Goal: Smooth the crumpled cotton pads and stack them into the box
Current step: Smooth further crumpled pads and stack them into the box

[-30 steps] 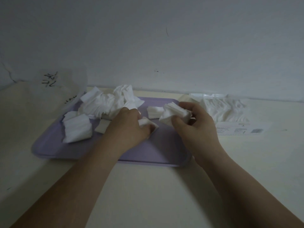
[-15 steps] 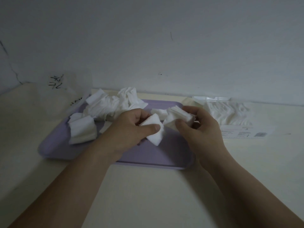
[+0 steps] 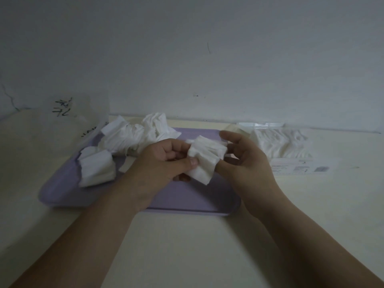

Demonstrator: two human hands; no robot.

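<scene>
A purple tray [image 3: 187,198] lies on the cream table. Crumpled white cotton pads [image 3: 139,136] are heaped at its back left, and a small bunch of pads [image 3: 96,168] lies at its left. Above the tray's middle, my left hand [image 3: 164,161] pinches white cotton pads [image 3: 204,161] between thumb and fingers. My right hand [image 3: 247,163] holds the same pads from the right, thumb under them and fingers spread behind. A clear box [image 3: 278,145] with white pads inside stands right of the tray by the wall.
A clear plastic bag [image 3: 72,119] with black writing stands at the back left, touching the tray's corner. A white label [image 3: 301,169] shows on the box's front. The wall runs close behind the tray and the box.
My left hand lifted a pad off the tray and brought it against the pads in my right hand. Both hands now hold the pads together above the tray.
</scene>
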